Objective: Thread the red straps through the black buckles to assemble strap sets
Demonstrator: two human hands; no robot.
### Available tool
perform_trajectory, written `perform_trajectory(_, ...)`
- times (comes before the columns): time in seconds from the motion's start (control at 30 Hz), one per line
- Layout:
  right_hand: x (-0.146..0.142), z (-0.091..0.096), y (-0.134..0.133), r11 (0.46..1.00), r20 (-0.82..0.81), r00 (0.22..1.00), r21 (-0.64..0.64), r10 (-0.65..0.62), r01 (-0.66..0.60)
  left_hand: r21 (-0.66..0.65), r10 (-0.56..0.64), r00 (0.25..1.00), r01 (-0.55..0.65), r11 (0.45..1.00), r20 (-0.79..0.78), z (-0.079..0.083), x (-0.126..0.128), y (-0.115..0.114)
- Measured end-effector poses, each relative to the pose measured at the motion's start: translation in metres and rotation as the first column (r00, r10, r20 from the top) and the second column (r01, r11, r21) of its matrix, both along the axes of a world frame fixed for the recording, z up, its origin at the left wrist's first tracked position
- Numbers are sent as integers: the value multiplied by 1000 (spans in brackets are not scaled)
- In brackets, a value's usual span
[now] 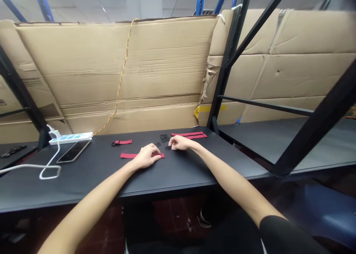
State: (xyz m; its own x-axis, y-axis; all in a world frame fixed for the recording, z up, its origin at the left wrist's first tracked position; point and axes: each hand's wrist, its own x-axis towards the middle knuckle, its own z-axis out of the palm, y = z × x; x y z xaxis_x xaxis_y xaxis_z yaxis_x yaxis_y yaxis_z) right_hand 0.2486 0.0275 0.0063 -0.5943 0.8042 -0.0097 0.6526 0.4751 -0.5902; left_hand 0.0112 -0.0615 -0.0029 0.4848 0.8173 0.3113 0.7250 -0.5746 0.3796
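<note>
Pinching a buckle (168,148), right hand (179,142) sits well inside the table's front edge (180,188), left hand (147,155) loosely spread over red strap (128,155)

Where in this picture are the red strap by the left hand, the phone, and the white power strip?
Red strap (127,155) by the left hand (146,157): head view, on its exposed left stretch.
Phone (74,151): head view, on its dark screen.
White power strip (74,137): head view, on its top face.

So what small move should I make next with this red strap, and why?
Probably bring the black buckle at your right hand to the red strap under your left hand: its visible ends show no buckle, while the strap farther left has one.
</note>
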Motion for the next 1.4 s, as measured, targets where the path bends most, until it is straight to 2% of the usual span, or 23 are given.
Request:
perform_trajectory(0.07,-2,1,-4,999,-15,999,-12,52,-52,-57,26,998,-23,998,57,0,1,2)
perform_trajectory(0.17,-7,0,-9,992,-3,995,76,98,-97,-126,22,991,-5,992,130,1,-1,3)
perform_trajectory(0.3,-13,-3,-11,969,36,989,200,142,-146,-134,7,989,13,991,147,4,-3,2)
perform_trajectory(0.4,-15,-6,-9,968,17,988,198,154,-154,-133,-20,991,38,990,131,6,-4,1)
perform_trajectory(0.53,-17,-10,-8,985,-97,989,140,113,-99,-165,-22,985,51,985,173,9,-5,2)
perform_trajectory(0.63,-22,-10,-11,995,-265,960,8,96,-97,-171,3,978,34,985,209,8,-7,5)
perform_trajectory(0.73,-27,-7,-18,970,-490,869,-178,60,-167,-169,39,967,4,986,252,6,-10,9)
perform_trajectory(0.87,-29,-2,-27,896,-690,724,-325,-5,-304,-189,81,942,-18,982,327,3,-12,14)
perform_trajectory(1.0,-31,-5,-29,854,-708,704,-400,-57,-333,-213,63,918,23,977,391,4,-11,15)
perform_trajectory(1.3,-36,-5,-36,864,-674,739,-384,-20,-326,-273,-16,914,137,952,405,11,-9,6)
perform_trajectory(1.4,-37,-7,-35,863,-689,724,-386,-34,-327,-252,-1,873,142,957,487,10,-6,5)
